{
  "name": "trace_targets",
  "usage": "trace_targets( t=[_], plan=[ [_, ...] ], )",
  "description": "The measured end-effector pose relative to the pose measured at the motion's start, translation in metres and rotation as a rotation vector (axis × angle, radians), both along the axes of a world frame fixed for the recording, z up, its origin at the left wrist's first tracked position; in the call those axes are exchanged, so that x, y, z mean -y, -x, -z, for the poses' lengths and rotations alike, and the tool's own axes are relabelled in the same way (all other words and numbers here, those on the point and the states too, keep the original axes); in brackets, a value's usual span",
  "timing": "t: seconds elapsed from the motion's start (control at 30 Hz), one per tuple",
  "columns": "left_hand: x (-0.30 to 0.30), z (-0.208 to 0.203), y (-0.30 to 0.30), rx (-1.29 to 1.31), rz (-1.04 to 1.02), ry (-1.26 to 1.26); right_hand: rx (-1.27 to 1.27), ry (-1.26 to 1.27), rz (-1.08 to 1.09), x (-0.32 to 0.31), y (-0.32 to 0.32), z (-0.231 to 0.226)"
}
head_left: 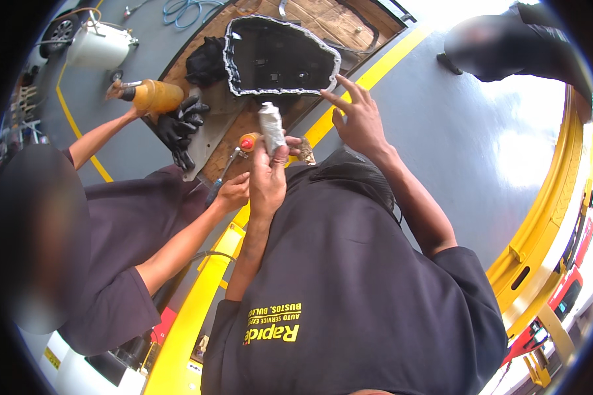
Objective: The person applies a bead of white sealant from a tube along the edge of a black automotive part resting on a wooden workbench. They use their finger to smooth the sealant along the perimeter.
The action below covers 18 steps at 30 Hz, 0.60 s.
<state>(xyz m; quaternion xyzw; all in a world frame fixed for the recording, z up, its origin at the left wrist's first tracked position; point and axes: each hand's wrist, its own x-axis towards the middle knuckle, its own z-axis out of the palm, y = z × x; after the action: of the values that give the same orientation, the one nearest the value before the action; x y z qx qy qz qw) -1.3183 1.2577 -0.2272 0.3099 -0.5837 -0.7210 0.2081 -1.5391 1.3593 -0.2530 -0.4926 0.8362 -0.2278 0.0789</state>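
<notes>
A black oil pan point(283, 59) lies open side up on a wooden board, with a pale grey bead of sealant point(228, 52) running round its rim. In my left hand point(268, 181) is a crumpled white squeeze tube point(271, 126), nozzle pointing up toward the pan. My right hand point(360, 120) has its fingers spread, and two fingertips are at the pan's near right corner, by the bead; I cannot tell whether they press on it. Black gloves point(178, 131) and a black cloth point(206, 61) lie left of the pan. An orange bottle with a red cap point(248, 141) stands just beyond my left hand.
A co-worker at the left holds an amber spray bottle point(158, 97) and a screwdriver point(224, 174). Another person point(507, 46) is at the far right. Yellow lift parts point(540, 197) curve along the right; a yellow beam point(204, 309) runs beside my left arm. A white tank point(99, 45) stands behind.
</notes>
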Motion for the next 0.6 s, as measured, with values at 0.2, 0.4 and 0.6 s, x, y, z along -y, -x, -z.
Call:
trace_targets(
  t=[0.2, 0.4, 0.6],
  plan=[
    [-0.005, -0.024, 0.009, 0.168, 0.080, 0.206, 0.520, 0.313, -0.094, 0.020, -0.022, -0.086],
    [-0.006, -0.032, 0.015, 0.178, 0.044, 0.352, 0.442, 0.288, -0.074, 0.016, -0.034, -0.098],
    [-0.003, -0.021, 0.013, 0.193, 0.065, 0.391, 0.534, 0.266, -0.116, 0.010, -0.028, -0.095]
  ],
)
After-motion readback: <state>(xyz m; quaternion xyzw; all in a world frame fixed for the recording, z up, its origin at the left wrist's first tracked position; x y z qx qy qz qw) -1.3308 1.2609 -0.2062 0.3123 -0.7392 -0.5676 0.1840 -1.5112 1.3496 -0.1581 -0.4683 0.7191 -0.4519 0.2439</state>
